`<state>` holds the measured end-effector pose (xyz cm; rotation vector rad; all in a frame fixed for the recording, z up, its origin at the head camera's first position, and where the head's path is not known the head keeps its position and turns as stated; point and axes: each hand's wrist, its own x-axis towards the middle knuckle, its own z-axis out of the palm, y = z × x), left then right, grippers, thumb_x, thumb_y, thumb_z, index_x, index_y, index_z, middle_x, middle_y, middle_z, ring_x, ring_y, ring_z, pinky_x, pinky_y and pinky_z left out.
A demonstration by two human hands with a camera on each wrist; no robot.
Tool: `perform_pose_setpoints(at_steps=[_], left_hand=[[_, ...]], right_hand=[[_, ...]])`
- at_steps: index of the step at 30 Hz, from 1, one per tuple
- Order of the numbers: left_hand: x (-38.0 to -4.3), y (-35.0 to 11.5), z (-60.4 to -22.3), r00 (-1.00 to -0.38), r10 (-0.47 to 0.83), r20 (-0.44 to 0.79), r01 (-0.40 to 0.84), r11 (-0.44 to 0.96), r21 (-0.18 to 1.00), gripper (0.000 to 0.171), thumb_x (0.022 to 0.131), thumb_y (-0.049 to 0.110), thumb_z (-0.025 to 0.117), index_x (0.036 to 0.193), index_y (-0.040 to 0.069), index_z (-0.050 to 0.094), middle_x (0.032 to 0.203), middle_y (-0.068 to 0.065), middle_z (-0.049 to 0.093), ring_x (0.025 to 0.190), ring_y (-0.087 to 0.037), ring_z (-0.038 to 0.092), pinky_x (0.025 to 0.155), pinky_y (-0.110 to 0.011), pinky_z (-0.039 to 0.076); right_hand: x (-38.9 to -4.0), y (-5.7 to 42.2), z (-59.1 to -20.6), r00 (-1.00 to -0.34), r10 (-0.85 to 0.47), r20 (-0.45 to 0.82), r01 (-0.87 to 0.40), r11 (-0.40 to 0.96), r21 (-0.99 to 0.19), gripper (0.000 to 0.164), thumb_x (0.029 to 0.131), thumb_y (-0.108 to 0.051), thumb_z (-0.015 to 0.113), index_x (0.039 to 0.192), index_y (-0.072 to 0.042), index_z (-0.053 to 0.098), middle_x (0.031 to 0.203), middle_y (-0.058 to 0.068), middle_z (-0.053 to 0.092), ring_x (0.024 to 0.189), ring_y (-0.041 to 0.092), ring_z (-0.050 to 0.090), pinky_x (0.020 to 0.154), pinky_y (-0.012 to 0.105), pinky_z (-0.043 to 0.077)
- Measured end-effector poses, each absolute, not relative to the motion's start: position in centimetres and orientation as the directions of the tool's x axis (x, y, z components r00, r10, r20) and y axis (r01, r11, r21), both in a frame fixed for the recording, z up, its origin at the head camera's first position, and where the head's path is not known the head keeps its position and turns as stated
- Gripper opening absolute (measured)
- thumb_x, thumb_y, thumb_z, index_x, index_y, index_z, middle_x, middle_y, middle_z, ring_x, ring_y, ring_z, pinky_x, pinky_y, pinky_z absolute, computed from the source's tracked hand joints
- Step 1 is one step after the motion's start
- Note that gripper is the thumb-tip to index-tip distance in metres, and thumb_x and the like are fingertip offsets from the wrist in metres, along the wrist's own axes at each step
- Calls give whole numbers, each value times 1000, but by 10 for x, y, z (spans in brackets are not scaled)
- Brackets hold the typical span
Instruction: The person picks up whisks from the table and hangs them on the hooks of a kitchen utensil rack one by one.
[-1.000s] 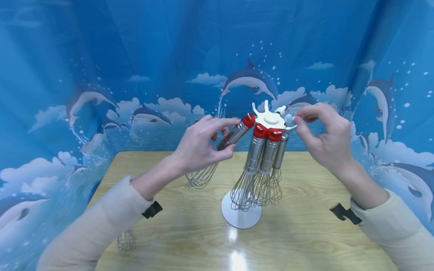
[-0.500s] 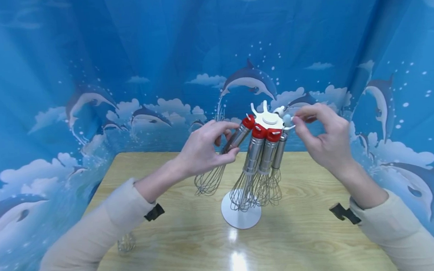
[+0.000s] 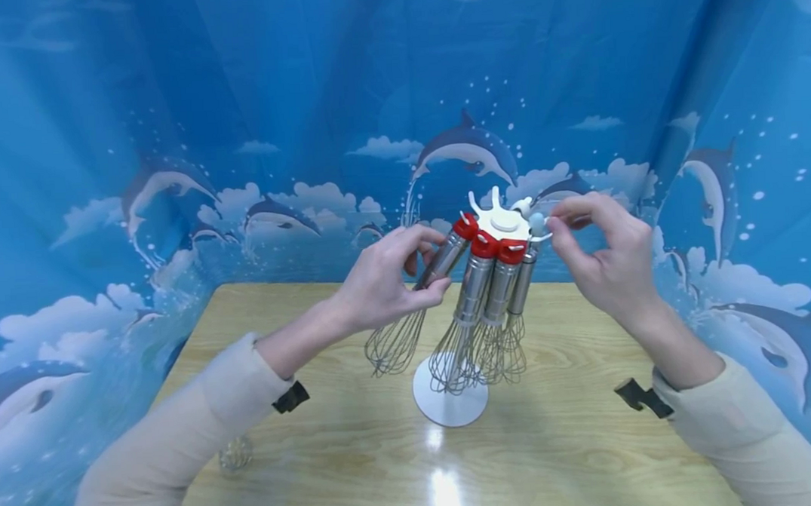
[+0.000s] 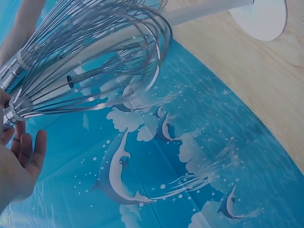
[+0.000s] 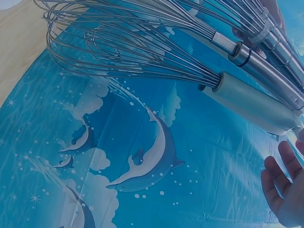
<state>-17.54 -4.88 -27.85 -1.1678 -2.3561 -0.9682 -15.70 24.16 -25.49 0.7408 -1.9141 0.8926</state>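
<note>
A white rack (image 3: 503, 223) with curved hooks stands on a round base (image 3: 450, 402). Several wire whisks hang from it, including red-capped steel ones such as one whisk (image 3: 475, 289) at the front. My left hand (image 3: 388, 278) holds the steel handle of another red-capped whisk (image 3: 396, 342), whose cap (image 3: 465, 226) is at a left hook. At the right side, my right hand (image 3: 608, 253) pinches at a hook tip, beside a pale-handled whisk (image 5: 251, 102). Exactly what lies between those fingertips is hard to see.
A small loose wire whisk head (image 3: 236, 453) lies on the wooden table (image 3: 570, 442) at the left, near my left sleeve. A blue dolphin-print curtain (image 3: 344, 82) surrounds the table's back and sides.
My left hand has moved slightly right, bringing its whisk closer to the rack, and the wire end has swung downward and right. The right hand has stayed almost still.
</note>
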Motion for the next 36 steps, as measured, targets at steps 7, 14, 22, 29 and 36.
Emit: perform_pose_setpoints(at_steps=[7, 14, 22, 29, 36], left_hand=[[-176, -50, -279, -598, 582, 551, 802, 423, 422, 46, 92, 22, 79, 131, 4, 62, 99, -6, 70, 80, -13, 59, 70, -23, 51], [-174, -51, -281, -603, 578, 550, 797, 426, 428, 48, 92, 23, 80, 131, 4, 61, 99, -7, 69, 81, -13, 60, 70, -23, 52], [-171, -52, -285, -609, 559, 562, 793, 415, 447, 50, 91, 23, 81, 132, 4, 60, 99, -8, 68, 81, -14, 60, 70, -23, 53], [-169, -51, -291, -600, 533, 597, 800, 417, 432, 51, 90, 22, 81, 130, 1, 59, 99, -11, 69, 80, -18, 61, 69, -23, 53], [-168, -50, -295, -593, 508, 625, 803, 424, 419, 50, 89, 21, 81, 129, 1, 59, 97, -11, 68, 79, -18, 60, 68, -23, 52]], right_hand=[[-158, 241, -255, -439, -146, 887, -772, 566, -289, 14, 93, -4, 65, 98, 9, 69, 91, 23, 73, 95, -17, 58, 86, 8, 48], [-161, 240, -254, -448, -161, 879, -765, 578, -284, 12, 92, -1, 66, 100, 7, 71, 93, 21, 74, 95, -17, 57, 85, 8, 48], [-167, 238, -253, -445, -187, 876, -775, 571, -272, 11, 92, 4, 68, 101, 6, 72, 93, 20, 74, 94, -14, 56, 85, 9, 47], [-173, 237, -252, -448, -219, 867, -775, 578, -255, 13, 92, 7, 70, 103, 4, 73, 92, 18, 74, 94, -13, 55, 85, 8, 46], [-178, 234, -251, -454, -233, 860, -775, 579, -253, 12, 92, 6, 70, 104, 4, 72, 92, 18, 74, 94, -12, 56, 84, 8, 48]])
